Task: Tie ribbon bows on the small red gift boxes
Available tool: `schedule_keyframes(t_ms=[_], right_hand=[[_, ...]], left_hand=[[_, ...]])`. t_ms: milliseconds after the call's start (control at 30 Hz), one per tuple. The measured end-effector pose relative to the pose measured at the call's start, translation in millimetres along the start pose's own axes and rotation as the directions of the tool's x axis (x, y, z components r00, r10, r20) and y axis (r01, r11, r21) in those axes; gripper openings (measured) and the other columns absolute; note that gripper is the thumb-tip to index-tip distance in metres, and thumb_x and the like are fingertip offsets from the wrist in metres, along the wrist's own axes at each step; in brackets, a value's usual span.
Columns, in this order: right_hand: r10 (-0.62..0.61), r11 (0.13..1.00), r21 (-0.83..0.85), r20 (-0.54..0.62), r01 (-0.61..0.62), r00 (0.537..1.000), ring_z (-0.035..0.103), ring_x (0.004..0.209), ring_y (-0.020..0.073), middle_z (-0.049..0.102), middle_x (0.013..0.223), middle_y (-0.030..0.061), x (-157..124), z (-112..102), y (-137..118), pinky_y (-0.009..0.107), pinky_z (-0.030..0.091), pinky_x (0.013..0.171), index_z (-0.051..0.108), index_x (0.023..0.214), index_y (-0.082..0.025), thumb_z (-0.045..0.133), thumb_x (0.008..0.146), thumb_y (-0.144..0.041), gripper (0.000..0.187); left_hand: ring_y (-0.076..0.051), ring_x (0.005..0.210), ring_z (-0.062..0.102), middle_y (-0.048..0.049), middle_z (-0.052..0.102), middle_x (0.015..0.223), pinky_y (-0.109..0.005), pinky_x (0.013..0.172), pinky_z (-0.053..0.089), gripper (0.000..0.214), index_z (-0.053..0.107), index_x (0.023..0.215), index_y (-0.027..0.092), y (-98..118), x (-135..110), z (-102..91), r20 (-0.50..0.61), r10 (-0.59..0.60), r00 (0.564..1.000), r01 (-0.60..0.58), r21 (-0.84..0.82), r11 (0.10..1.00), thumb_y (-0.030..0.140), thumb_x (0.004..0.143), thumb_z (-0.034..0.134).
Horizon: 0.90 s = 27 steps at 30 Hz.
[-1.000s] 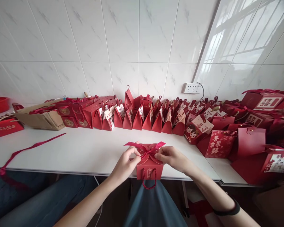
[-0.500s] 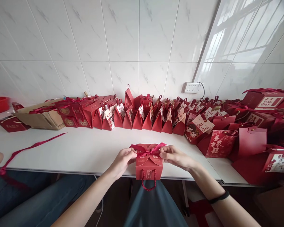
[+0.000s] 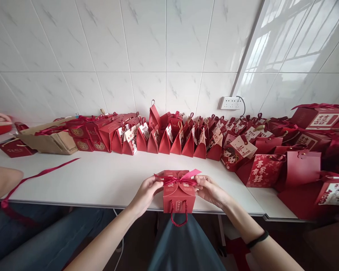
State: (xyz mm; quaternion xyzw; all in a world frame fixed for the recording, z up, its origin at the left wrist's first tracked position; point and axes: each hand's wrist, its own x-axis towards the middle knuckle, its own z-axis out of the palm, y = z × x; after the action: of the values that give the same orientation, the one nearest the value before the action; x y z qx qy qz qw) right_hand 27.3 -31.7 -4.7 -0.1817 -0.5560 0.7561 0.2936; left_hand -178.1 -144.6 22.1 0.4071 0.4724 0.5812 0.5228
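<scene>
A small red gift box (image 3: 178, 199) with a red rope handle (image 3: 179, 224) sits at the table's front edge. Pink-red ribbon (image 3: 176, 181) crosses its flapped top and is tied in the middle. At the box's left side my left hand (image 3: 148, 192) is closed, thumb and fingers pinching the ribbon there. On the opposite side my right hand (image 3: 211, 190) pinches the ribbon near the box's corner, with one loose ribbon end sticking up above the fingers. The fingertips of both hands are partly hidden by ribbon and box.
Red triangular gift boxes (image 3: 164, 143) line the wall side of the white table (image 3: 101, 180). Larger red boxes (image 3: 302, 169) crowd the right. To the left are a cardboard box (image 3: 53, 143), a loose ribbon (image 3: 42, 174), a red basin (image 3: 0, 130) and another person's arm (image 3: 4, 182).
My right hand has shifted slightly right and the ribbon end beside it reaches farther right. The other person's arm has moved further into view, with part of it now over the red basin.
</scene>
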Motion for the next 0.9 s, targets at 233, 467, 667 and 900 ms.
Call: schedule_keyframes(t_ms=[233,467,667,900], right_hand=[[-0.136,0.978,-0.159,-0.008,0.133,0.991,0.056,0.102,0.0211,0.06,0.109,0.0076,3.2,-3.5,5.7,0.037,0.045,0.089,0.059,0.097,-0.02,0.051,0.067,-0.019,0.031],[-0.04,0.895,-0.445,-0.028,0.024,0.999,0.063,0.092,0.0217,0.068,0.094,0.0083,-33.0,6.4,-21.6,0.036,0.046,0.086,0.064,0.092,-0.016,0.053,0.071,-0.02,0.024],[-0.014,0.869,-0.492,-0.127,-0.05,0.992,0.063,0.07,0.0176,0.066,0.074,0.0073,-44.5,-11.3,-32.4,0.032,0.05,0.069,0.062,0.076,-0.014,0.051,0.076,-0.028,0.018],[-0.142,0.767,-0.639,-0.076,0.061,0.987,0.04,0.128,0.0291,0.036,0.141,0.0152,7.8,-24.5,-13.2,0.048,0.043,0.096,0.034,0.134,-0.025,0.068,0.073,-0.043,0.072]], left_hand=[[-0.03,0.123,0.049,-0.0124,0.04,0.141,-0.042,0.094,0.045,0.063,0.041,0.118,0.025,-13.9,-12.4,-1.0,0.148,-0.014,0.989,-0.013,0.178,0.984,0.046,0.068,0.073],[-0.032,0.138,0.027,-0.0183,0.031,0.146,-0.044,0.11,0.027,0.062,0.04,0.117,0.02,-15.6,28.8,-22.2,-0.326,0.095,0.941,0.015,0.322,0.947,0.048,0.069,0.068],[-0.025,0.135,0.033,-0.0105,0.041,0.141,-0.039,0.11,0.026,0.048,0.045,0.118,0.023,-7.9,40.1,-17.5,-0.301,0.138,0.944,-0.037,0.319,0.947,0.05,0.08,0.055],[-0.026,0.118,0.053,-0.009,0.059,0.123,-0.037,0.098,0.04,0.045,0.052,0.11,0.02,-10.8,60.2,5.3,-0.133,0.125,0.983,-0.087,0.264,0.961,0.049,0.077,0.059]])
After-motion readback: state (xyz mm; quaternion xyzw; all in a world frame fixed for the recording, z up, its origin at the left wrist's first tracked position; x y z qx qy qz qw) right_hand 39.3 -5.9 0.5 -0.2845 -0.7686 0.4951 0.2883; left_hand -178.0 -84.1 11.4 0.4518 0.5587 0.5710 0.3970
